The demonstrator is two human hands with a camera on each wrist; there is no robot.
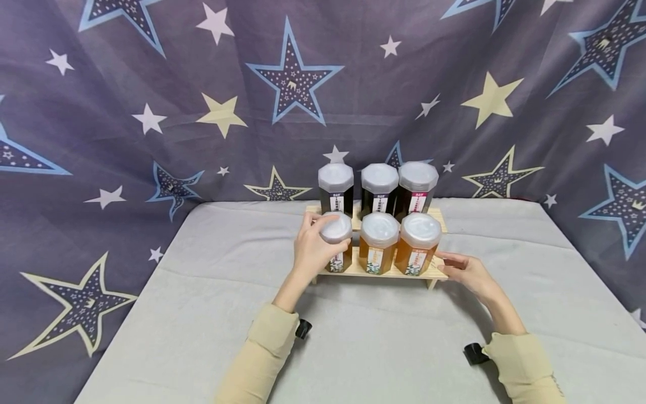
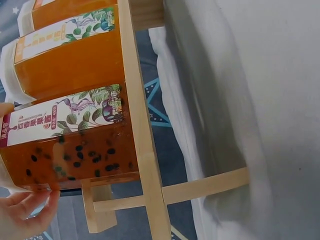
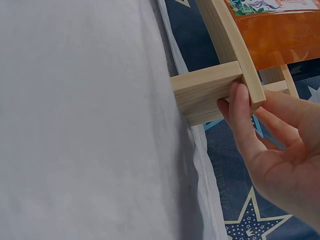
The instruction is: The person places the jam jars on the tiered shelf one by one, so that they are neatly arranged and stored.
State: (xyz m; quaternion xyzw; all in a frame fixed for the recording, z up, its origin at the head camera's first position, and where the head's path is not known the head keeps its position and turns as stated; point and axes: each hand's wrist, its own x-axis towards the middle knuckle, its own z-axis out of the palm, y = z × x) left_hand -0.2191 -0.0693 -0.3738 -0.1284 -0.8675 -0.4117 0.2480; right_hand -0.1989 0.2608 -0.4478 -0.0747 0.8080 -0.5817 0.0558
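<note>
On a two-step wooden rack (image 1: 353,269) stand several octagonal jars with pale lids. My left hand (image 1: 314,247) grips the front-left jar (image 1: 339,261) around its lid end, thumb and fingers on opposite sides. In the left wrist view, this jar (image 2: 75,155) holds amber jam with dark seeds and has a plant-patterned label; its base is on the lower step. At the rack's right end, my right hand (image 1: 466,272) pinches the lower step. The right wrist view shows the right hand's thumb and fingers (image 3: 242,107) about the step's corner (image 3: 255,92).
Two more amber jars, one in the middle (image 1: 378,247) and one at right (image 1: 416,247), share the lower step. Dark jars (image 1: 337,193) stand on the upper step behind. Grey cloth (image 1: 383,342) covers the table, and a star-patterned curtain (image 1: 353,101) hangs behind and at the sides.
</note>
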